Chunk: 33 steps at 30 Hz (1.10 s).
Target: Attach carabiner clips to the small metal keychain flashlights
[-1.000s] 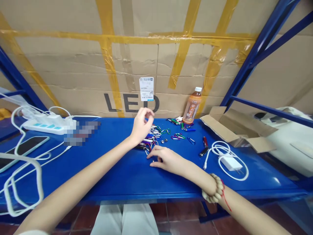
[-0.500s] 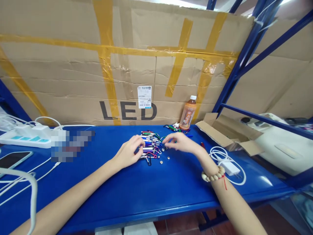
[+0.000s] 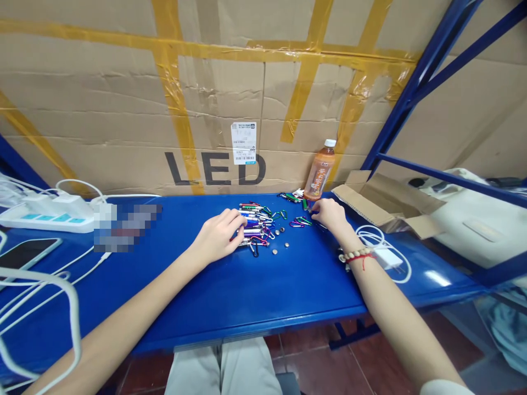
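Observation:
A row of small metal keychain flashlights (image 3: 253,225) with coloured carabiner clips lies on the blue table. My left hand (image 3: 220,235) rests at their left ends, its fingers and thumb curled around them. Over to the right, my right hand (image 3: 330,215) reaches down beside the bottle, fingertips pinched together at more small flashlights. What those fingertips hold is hidden. Several round silver button cells (image 3: 275,252) lie right of the row. Loose purple and green carabiner clips (image 3: 300,222) sit between the row and my right hand.
An orange drink bottle (image 3: 319,173) stands against the big cardboard box (image 3: 123,109). Right of it are an open small carton (image 3: 370,206) and a white charger (image 3: 389,256) with a coiled cable. A power strip (image 3: 49,220), phone (image 3: 28,255) and cables are on the left.
My right hand has moved right, away from the flashlight row to beside the bottle. My left hand stays at the row. The view has tilted down.

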Each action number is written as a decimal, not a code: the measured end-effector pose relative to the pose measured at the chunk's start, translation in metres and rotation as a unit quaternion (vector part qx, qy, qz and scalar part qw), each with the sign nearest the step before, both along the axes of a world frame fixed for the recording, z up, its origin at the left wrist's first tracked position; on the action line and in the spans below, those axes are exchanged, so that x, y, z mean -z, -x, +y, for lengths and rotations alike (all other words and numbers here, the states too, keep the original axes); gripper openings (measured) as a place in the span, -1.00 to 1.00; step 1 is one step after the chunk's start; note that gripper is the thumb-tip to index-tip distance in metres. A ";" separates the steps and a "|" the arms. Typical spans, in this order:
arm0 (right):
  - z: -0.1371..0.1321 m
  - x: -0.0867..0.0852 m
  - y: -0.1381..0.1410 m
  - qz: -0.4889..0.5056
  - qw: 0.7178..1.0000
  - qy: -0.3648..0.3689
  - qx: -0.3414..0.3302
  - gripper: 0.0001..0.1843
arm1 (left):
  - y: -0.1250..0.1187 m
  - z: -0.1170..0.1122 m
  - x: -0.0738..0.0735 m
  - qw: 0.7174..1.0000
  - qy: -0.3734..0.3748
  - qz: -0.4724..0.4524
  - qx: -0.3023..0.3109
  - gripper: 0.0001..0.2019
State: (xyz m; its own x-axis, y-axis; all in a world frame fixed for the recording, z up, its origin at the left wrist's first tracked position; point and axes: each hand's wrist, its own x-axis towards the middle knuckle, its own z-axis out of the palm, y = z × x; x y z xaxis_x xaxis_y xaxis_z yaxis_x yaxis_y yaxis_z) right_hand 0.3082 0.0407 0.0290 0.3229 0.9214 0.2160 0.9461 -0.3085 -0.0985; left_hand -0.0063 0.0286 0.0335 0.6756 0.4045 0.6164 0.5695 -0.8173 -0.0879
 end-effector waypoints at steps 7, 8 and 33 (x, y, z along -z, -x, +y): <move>-0.012 -0.017 0.049 0.514 0.832 -0.163 -0.132 -0.65 | -0.012 -0.017 0.004 0.976 0.171 -0.133 -0.010 -0.67; -0.016 -0.019 0.062 0.596 0.775 -0.128 -0.166 -0.62 | -0.014 -0.018 0.006 0.968 0.207 -0.142 -0.010 -0.58; -0.037 0.007 0.104 0.273 0.770 0.083 -0.570 -0.76 | -0.025 -0.020 0.018 0.806 0.416 -0.420 0.027 -0.68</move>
State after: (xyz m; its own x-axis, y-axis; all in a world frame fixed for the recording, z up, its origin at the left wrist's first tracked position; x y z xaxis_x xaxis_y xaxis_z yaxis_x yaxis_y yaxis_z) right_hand 0.2044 0.0037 0.0224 -0.7159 0.6739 0.1826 0.4429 0.6405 -0.6273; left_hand 0.0183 0.0091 0.0152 0.1923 0.8980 0.3957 0.1028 -0.4195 0.9019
